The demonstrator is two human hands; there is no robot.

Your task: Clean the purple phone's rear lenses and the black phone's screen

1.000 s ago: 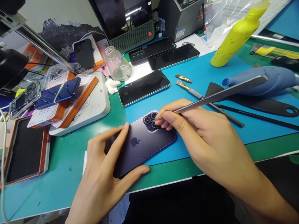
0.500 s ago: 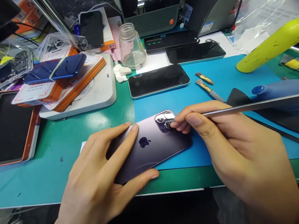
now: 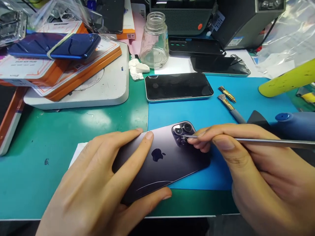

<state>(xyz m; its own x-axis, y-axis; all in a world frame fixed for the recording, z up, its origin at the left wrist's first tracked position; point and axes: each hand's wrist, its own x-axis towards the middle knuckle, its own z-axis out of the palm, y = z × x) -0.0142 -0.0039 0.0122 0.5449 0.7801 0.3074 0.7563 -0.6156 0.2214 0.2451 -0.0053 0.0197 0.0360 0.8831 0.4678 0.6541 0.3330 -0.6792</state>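
Phone (image 3: 159,164) lay back-up near the front edge of our bench, half on the green mat (image 3: 73,131) and half on the blue mat (image 3: 204,111), its long side slanting up toward the right. It looked deep purple, almost black, with a glossy sheen, a dark apple logo at its middle, and a thin pale crack line curving across the near corner. The raised camera block (image 3: 181,132) sat at its far right corner, with 3 round lenses showing.

Our left hand (image 3: 98,190) lay spread flat over the phone's left end, fingers on the back and thumb hooked under the near edge, pinning it down. Our right hand (image 3: 251,167) was closed around a slim metal tool (image 3: 265,141), pinched between thumb and fingertips, and its fine tip touched the camera block beside the lenses.

Farther off, another phone (image 3: 178,86) lay screen-up, with a glass jar (image 3: 154,39) behind it and 2 small brass brushes (image 3: 226,96) to its right.
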